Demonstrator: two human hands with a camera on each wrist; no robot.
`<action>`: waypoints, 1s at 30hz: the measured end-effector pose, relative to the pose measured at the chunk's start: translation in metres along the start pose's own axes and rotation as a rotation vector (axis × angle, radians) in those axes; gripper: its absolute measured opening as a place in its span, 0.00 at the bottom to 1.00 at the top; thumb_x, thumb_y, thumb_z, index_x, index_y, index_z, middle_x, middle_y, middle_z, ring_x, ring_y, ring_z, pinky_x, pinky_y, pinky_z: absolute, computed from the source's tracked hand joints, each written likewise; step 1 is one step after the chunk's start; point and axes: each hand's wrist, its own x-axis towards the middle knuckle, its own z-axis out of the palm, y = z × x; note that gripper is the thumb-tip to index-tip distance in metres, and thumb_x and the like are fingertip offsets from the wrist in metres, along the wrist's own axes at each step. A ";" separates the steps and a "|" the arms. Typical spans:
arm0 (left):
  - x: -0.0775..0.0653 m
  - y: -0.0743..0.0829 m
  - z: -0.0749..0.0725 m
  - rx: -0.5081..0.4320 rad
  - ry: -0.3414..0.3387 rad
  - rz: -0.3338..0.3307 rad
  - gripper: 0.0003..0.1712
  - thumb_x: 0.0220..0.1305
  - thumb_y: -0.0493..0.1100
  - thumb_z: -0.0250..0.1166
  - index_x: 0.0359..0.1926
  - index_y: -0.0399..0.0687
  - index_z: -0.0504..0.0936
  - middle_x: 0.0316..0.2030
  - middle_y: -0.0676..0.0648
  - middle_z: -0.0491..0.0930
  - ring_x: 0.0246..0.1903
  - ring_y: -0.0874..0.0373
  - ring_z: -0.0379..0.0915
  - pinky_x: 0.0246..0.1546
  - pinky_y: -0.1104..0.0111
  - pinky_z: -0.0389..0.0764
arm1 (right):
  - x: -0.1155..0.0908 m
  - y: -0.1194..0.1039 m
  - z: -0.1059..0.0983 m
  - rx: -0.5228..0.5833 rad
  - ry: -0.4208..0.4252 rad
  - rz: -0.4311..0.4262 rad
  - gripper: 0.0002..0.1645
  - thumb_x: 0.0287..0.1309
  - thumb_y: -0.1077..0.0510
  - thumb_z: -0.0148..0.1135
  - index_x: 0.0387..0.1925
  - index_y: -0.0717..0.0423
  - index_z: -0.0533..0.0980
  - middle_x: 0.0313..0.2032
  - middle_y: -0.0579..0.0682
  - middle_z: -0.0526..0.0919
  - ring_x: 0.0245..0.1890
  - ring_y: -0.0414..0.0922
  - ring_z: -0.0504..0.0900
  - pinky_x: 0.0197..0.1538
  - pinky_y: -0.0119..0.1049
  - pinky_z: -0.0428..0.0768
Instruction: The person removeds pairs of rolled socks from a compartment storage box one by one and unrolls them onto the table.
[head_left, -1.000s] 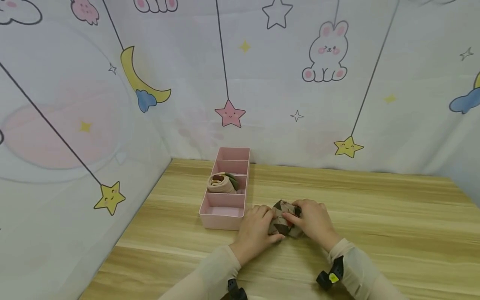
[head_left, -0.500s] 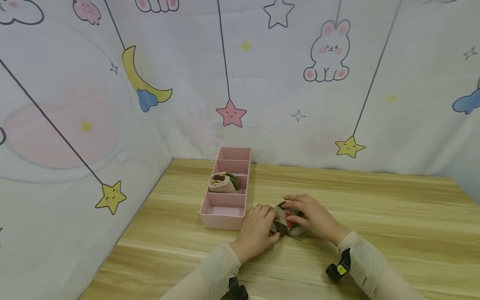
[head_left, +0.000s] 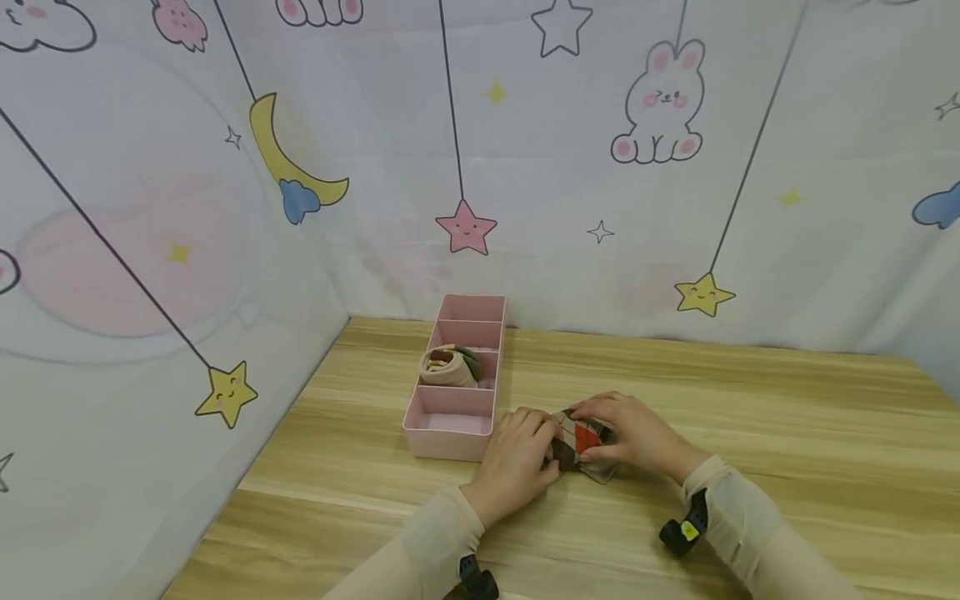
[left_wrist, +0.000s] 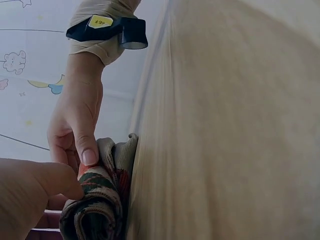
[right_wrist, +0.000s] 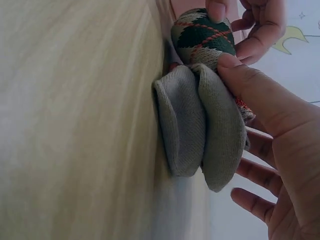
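A pair of argyle socks (head_left: 587,439), partly rolled up, lies on the table between both hands. Beige, dark green and red show in its pattern. My left hand (head_left: 516,458) holds the rolled end, its thumb on the near side and fingers behind. The coiled roll (left_wrist: 95,217) shows end-on in the left wrist view. My right hand (head_left: 637,433) grips the other side, with the thumb pressed near the base of the two loose grey-beige cuffs (right_wrist: 222,132). These cuffs stick out flat and unrolled in the right wrist view.
Just left of the hands stands a pink box (head_left: 450,444) divided into several compartments. One compartment holds a rolled beige sock bundle (head_left: 447,367) with green and dark red parts. A printed white curtain (head_left: 555,292) hangs behind the wooden table (head_left: 750,433).
The right hand has lifted its fingers off the socks, shifted slightly right and taken hold again. More of the red patch now shows. The left hand has stayed nearly still.
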 end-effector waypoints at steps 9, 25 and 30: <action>0.001 -0.002 -0.003 0.080 -0.068 0.012 0.24 0.50 0.60 0.72 0.43 0.53 0.79 0.44 0.55 0.79 0.49 0.59 0.72 0.52 0.65 0.70 | 0.000 -0.014 0.007 -0.132 0.081 0.063 0.31 0.46 0.37 0.71 0.46 0.52 0.80 0.46 0.48 0.84 0.51 0.51 0.79 0.56 0.55 0.72; 0.001 -0.012 -0.008 0.125 -0.120 0.044 0.21 0.50 0.52 0.73 0.45 0.54 0.78 0.44 0.54 0.79 0.50 0.57 0.73 0.55 0.63 0.71 | -0.004 -0.038 0.011 -0.247 0.092 0.153 0.33 0.44 0.33 0.69 0.43 0.52 0.80 0.42 0.50 0.84 0.46 0.50 0.78 0.61 0.53 0.68; 0.002 -0.015 -0.010 0.137 -0.133 0.066 0.21 0.50 0.52 0.72 0.45 0.54 0.78 0.44 0.54 0.80 0.50 0.57 0.73 0.55 0.64 0.70 | -0.005 -0.044 0.011 -0.247 0.089 0.166 0.33 0.44 0.32 0.68 0.42 0.52 0.80 0.41 0.50 0.84 0.46 0.50 0.78 0.62 0.54 0.68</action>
